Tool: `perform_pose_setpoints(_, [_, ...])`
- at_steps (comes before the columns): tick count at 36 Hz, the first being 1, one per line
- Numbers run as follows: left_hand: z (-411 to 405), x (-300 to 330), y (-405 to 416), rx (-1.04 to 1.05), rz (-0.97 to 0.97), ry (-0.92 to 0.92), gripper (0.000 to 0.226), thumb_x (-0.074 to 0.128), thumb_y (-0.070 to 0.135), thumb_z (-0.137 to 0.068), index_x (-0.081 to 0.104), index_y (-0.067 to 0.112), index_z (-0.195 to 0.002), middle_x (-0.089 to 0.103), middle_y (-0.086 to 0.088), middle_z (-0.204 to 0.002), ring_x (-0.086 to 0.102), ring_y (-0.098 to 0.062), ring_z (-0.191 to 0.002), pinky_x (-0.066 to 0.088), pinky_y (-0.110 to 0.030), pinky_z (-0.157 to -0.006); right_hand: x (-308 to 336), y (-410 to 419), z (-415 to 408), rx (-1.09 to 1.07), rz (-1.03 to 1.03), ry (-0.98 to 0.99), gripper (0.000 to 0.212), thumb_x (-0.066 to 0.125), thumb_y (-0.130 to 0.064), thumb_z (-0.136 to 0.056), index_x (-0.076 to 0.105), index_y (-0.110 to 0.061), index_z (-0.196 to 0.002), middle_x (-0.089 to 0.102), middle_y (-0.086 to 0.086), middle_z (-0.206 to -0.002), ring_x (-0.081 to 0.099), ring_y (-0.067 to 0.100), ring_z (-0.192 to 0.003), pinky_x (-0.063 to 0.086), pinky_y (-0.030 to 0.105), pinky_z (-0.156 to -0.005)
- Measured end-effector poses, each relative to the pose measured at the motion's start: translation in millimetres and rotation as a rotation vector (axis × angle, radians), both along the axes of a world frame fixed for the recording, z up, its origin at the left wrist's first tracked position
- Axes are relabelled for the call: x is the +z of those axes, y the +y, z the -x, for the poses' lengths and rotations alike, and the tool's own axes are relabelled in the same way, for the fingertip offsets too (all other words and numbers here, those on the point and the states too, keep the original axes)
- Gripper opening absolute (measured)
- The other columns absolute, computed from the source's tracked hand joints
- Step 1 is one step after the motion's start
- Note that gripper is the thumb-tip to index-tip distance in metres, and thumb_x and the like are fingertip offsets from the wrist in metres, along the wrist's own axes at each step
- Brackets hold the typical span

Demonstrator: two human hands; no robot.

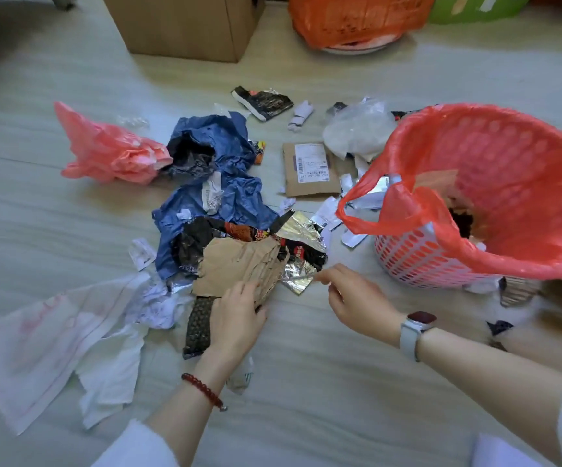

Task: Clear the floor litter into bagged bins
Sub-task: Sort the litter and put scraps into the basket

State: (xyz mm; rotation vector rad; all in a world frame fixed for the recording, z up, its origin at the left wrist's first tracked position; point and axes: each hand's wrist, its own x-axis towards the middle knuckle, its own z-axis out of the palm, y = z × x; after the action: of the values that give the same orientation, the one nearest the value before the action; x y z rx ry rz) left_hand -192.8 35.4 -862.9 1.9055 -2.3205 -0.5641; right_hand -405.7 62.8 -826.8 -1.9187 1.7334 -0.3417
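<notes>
A pale, wood-grain floor (306, 382) fills the view, with litter strewn across its middle. At the far edge stand a brown cardboard box (185, 25), a bin lined with an orange bag (357, 18) and a green container (475, 6), all three cut off by the top of the frame. At right a white mesh basket (414, 254) lined with a red bag (495, 183) tilts toward the camera; some brown and dark scraps lie inside, hard to make out.

The litter sits between the two hands and the far bins: one crumpled blue plastic wrap (219, 183), one loose pink bag (111, 153), one flat brown mailer with a label (311, 170), one clear plastic bag (357, 129), one black snack wrapper (262, 102), one torn piece of brown cardboard (239, 264), foil wrappers (303, 251) and many small white paper scraps too blurred to count. White sheets (47, 345) lie at lower left.

The left hand (235, 318), a red bead bracelet (203, 390) on its wrist, grips the near edge of the brown cardboard with curled fingers. The right hand (353, 298), with a smartwatch (416, 332) on the wrist, pinches a corner of silver foil beside the cardboard
</notes>
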Motion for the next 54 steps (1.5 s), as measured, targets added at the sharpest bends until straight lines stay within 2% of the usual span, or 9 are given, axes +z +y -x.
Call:
perform_pose_setpoints(5, [-3, 16, -15, 0.018, 0.230, 0.180, 0.015, 0.059, 0.008, -0.083, 0.063, 0.008, -0.098, 0.063, -0.008, -0.086, 0.061, -0.031, -0.076, 0.050, -0.038, -0.059, -6, -15, 1, -0.086, -0.035, 0.030, 0.036, 0.037, -0.008, -0.092, 0.053, -0.016, -0.123, 0.054, 0.004, -0.119, 0.053, 0.023, -0.109, 0.046, 0.038, -0.084])
perform_pose_setpoints(14, [-58, 56, -64, 0.125, 0.693, 0.260, 0.021, 0.054, 0.009, -0.078, 0.060, 0.011, -0.098, 0.063, -0.006, -0.083, 0.053, -0.022, -0.074, 0.035, -0.031, -0.068, -23, -74, -20, -0.213, 0.026, 0.131, 0.035, 0.045, -0.011, -0.089, 0.052, -0.010, -0.124, 0.051, 0.012, -0.121, 0.043, 0.030, -0.115, 0.043, 0.043, -0.088])
perform_pose_setpoints(24, [-73, 9, -77, 0.222, 0.607, 0.007, 0.035, 0.058, 0.011, -0.075, 0.059, 0.015, -0.110, 0.055, -0.012, -0.116, 0.042, -0.026, -0.109, 0.028, -0.040, -0.089, -56, -108, -44, -0.164, -0.297, 0.354, 0.092, 0.059, -0.051, -0.082, -0.004, -0.036, -0.146, -0.005, 0.007, -0.157, 0.011, 0.034, -0.141, 0.026, 0.052, -0.107])
perform_pose_setpoints(30, [-58, -34, -27, -0.015, 0.278, -0.027, 0.053, 0.071, 0.034, -0.070, 0.055, 0.017, -0.118, 0.053, -0.010, -0.126, 0.041, -0.027, -0.117, 0.040, -0.047, -0.087, -71, -97, -52, -0.151, -0.169, 0.523, 0.062, 0.063, -0.047, -0.080, 0.040, -0.024, -0.132, 0.035, 0.006, -0.139, 0.030, 0.029, -0.126, 0.031, 0.041, -0.094])
perform_pose_setpoints(36, [-58, -57, 1, 0.132, -0.067, -0.057, 0.086, 0.069, 0.048, -0.075, 0.026, 0.022, -0.145, 0.025, -0.011, -0.151, 0.020, -0.033, -0.139, 0.023, -0.051, -0.107, -77, -65, -38, -0.204, -0.021, 0.452, 0.028, 0.063, -0.025, -0.082, 0.063, -0.013, -0.106, 0.047, 0.008, -0.135, 0.034, 0.029, -0.129, 0.025, 0.048, -0.101])
perform_pose_setpoints(42, [-59, -65, 7, 0.122, -0.065, 0.121, 0.059, 0.070, 0.019, -0.080, 0.047, 0.013, -0.134, 0.048, -0.016, -0.132, 0.043, -0.038, -0.115, 0.038, -0.049, -0.093, -58, -35, -12, -0.234, 0.061, 0.070, 0.035, 0.064, 0.001, -0.067, 0.037, -0.020, -0.066, 0.061, 0.010, -0.096, 0.054, 0.032, -0.089, 0.043, 0.044, -0.074])
perform_pose_setpoints(47, [-59, -63, 4, 0.035, 0.164, 0.272, 0.053, 0.061, -0.018, -0.070, 0.058, 0.004, -0.119, 0.062, -0.013, -0.099, 0.047, -0.023, -0.090, 0.047, -0.038, -0.075, -39, -12, 1, -0.347, -0.070, -0.059, 0.042, 0.043, 0.010, -0.072, 0.041, -0.019, -0.102, 0.060, 0.010, -0.088, 0.056, 0.037, -0.082, 0.046, 0.044, -0.072])
perform_pose_setpoints(50, [-53, -42, -1, 0.065, 0.295, 0.363, 0.047, 0.049, -0.015, -0.077, 0.056, 0.002, -0.120, 0.059, -0.016, -0.106, 0.046, -0.020, -0.095, 0.043, -0.028, -0.078, -31, -5, 9, -0.254, -0.080, 0.038, 0.076, 0.042, 0.012, -0.070, 0.038, -0.035, -0.130, 0.060, 0.003, -0.105, 0.057, 0.032, -0.097, 0.044, 0.037, -0.072])
perform_pose_setpoints(54, [-38, -10, -10, 0.124, 0.363, 0.491, 0.037, 0.041, 0.004, -0.094, 0.047, 0.005, -0.131, 0.049, -0.014, -0.124, 0.046, -0.020, -0.111, 0.036, -0.021, -0.094, -20, 6, 19, -0.133, -0.074, 0.112, 0.075, 0.039, 0.017, -0.069, 0.051, -0.024, -0.131, 0.055, 0.011, -0.108, 0.051, 0.033, -0.102, 0.044, 0.038, -0.080])
